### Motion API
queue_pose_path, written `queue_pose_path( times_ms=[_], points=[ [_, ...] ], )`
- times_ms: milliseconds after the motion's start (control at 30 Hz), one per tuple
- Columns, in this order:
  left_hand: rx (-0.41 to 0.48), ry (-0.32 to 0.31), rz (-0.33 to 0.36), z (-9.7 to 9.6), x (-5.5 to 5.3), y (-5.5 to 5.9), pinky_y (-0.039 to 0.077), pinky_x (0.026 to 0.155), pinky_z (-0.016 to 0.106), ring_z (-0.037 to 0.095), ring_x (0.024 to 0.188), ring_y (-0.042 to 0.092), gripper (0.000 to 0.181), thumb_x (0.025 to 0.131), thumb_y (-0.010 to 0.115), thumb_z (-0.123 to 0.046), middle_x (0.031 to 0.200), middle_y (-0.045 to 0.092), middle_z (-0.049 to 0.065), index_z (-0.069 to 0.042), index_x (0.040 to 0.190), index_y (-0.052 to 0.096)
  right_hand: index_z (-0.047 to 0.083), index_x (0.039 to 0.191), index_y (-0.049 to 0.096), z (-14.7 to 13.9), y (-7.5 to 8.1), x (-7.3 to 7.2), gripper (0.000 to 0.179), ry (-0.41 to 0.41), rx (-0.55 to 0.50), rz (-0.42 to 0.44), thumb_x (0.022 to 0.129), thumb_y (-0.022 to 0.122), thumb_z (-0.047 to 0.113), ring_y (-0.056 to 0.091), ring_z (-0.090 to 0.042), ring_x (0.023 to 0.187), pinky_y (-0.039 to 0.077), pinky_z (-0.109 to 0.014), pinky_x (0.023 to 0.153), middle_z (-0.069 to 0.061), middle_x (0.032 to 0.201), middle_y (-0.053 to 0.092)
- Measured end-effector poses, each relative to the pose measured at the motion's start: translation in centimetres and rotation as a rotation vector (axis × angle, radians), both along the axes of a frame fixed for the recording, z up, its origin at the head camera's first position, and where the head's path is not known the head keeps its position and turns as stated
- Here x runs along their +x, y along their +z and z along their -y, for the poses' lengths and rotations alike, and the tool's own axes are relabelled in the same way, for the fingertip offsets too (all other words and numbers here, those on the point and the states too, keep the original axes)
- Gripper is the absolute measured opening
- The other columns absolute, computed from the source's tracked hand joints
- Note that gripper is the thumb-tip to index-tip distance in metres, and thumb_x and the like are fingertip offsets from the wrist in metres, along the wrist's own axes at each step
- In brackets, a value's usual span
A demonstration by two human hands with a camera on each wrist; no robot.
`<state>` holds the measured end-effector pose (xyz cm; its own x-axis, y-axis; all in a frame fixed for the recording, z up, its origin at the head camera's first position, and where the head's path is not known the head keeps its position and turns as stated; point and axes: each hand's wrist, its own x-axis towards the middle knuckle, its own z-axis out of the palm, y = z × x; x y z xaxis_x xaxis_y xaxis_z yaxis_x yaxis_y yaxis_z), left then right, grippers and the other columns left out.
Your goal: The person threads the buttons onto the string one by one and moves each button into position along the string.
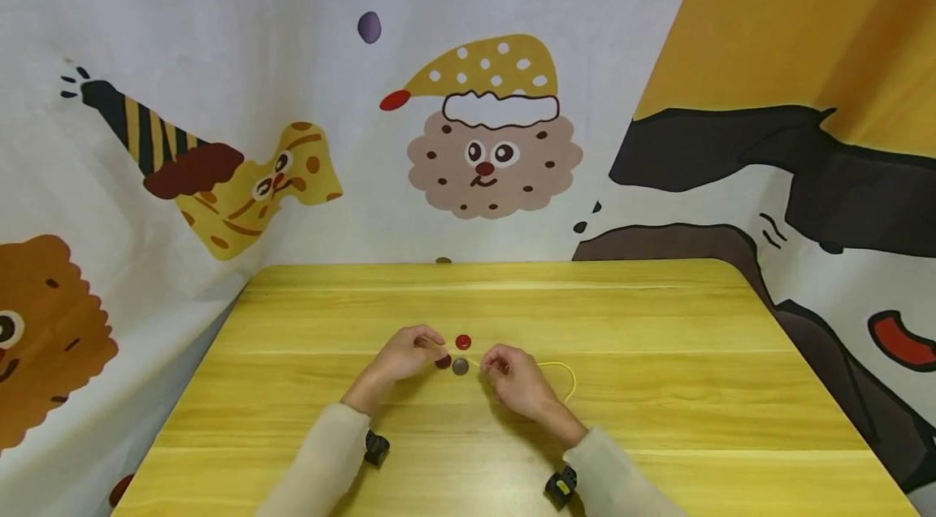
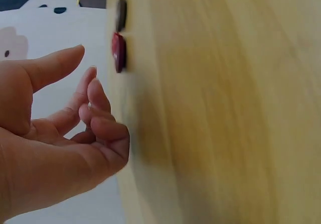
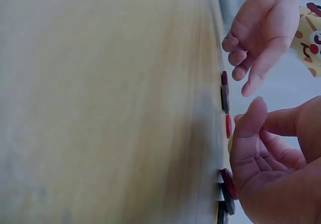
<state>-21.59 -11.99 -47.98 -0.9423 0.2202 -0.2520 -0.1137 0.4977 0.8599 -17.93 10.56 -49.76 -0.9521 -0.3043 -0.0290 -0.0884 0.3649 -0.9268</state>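
My right hand (image 1: pixel 517 380) pinches a thin yellow string (image 1: pixel 474 362) between thumb and index finger; a short end sticks out leftward. Behind this hand the string loops over the table. My left hand (image 1: pixel 411 353) hovers just left of the buttons, and in the left wrist view its thumb and index finger stand apart with nothing between them. Between the hands lie a bright red button (image 1: pixel 463 342), a dark red button (image 1: pixel 443 362) and a grey-brown button (image 1: pixel 460 367). More dark round pieces (image 3: pixel 228 184) show beside the right hand in the right wrist view; the head view hides them.
The wooden table (image 1: pixel 658 387) has light yellow grain. Behind it hangs a white cloth (image 1: pixel 307 37) printed with cartoon food. Each wrist carries a small black camera (image 1: pixel 376 448).
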Motion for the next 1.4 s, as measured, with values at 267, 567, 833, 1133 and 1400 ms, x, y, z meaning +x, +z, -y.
queue_pose_path(
  times_ms=[267, 567, 833, 1133, 1400],
  points=[
    [-0.016, -0.024, 0.027, 0.35, -0.71, -0.7, 0.04, 0.068, 0.031, 0.019, 0.077, 0.051, 0.021, 0.09, 0.071, -0.016, 0.087, 0.06, 0.006, -0.005, 0.108, 0.066, 0.001, 0.095, 0.062, 0.08, -0.3, 0.23, 0.008, 0.019, 0.028, -0.001, 0.097, 0.054, -0.001, 0.052, -0.01, 0.052, 0.04, -0.02, 0.042, -0.014, 0.071, 0.06],
    [-0.029, -0.05, 0.034, 0.49, -0.9, -0.64, 0.038, 0.066, 0.031, 0.019, 0.073, 0.047, 0.02, 0.088, 0.074, -0.015, 0.083, 0.054, 0.006, -0.007, 0.105, 0.067, 0.002, 0.092, 0.061, 0.09, -0.54, 0.22, 0.007, 0.034, 0.077, -0.049, 0.098, 0.057, 0.002, 0.053, -0.009, 0.058, 0.043, -0.022, 0.05, -0.009, 0.073, 0.061],
    [-0.057, -0.076, 0.012, 0.63, -0.83, -0.81, 0.037, 0.063, 0.031, 0.019, 0.069, 0.046, 0.014, 0.087, 0.076, -0.013, 0.078, 0.053, 0.005, -0.01, 0.098, 0.069, 0.002, 0.092, 0.059, 0.2, -0.39, 0.22, 0.008, 0.058, 0.093, -0.039, 0.099, 0.055, 0.001, 0.053, -0.01, 0.06, 0.044, -0.022, 0.052, -0.009, 0.074, 0.061],
    [-0.085, -0.071, -0.011, 0.33, -0.52, -0.54, 0.036, 0.061, 0.03, 0.018, 0.068, 0.045, 0.012, 0.086, 0.076, -0.01, 0.077, 0.052, 0.005, -0.01, 0.097, 0.07, 0.0, 0.092, 0.058, 0.04, -0.33, 0.14, 0.007, 0.091, 0.056, -0.012, 0.099, 0.055, 0.001, 0.056, -0.013, 0.061, 0.047, -0.024, 0.053, -0.013, 0.075, 0.061],
    [-0.117, -0.062, -0.007, 0.28, -0.57, -0.68, 0.038, 0.063, 0.031, 0.019, 0.072, 0.048, 0.01, 0.086, 0.077, -0.012, 0.081, 0.055, 0.005, -0.012, 0.094, 0.071, -0.003, 0.094, 0.056, -0.11, -0.47, -0.09, 0.007, 0.094, -0.024, 0.063, 0.1, 0.051, -0.002, 0.06, -0.019, 0.064, 0.053, -0.029, 0.057, -0.015, 0.078, 0.059]
  ],
)
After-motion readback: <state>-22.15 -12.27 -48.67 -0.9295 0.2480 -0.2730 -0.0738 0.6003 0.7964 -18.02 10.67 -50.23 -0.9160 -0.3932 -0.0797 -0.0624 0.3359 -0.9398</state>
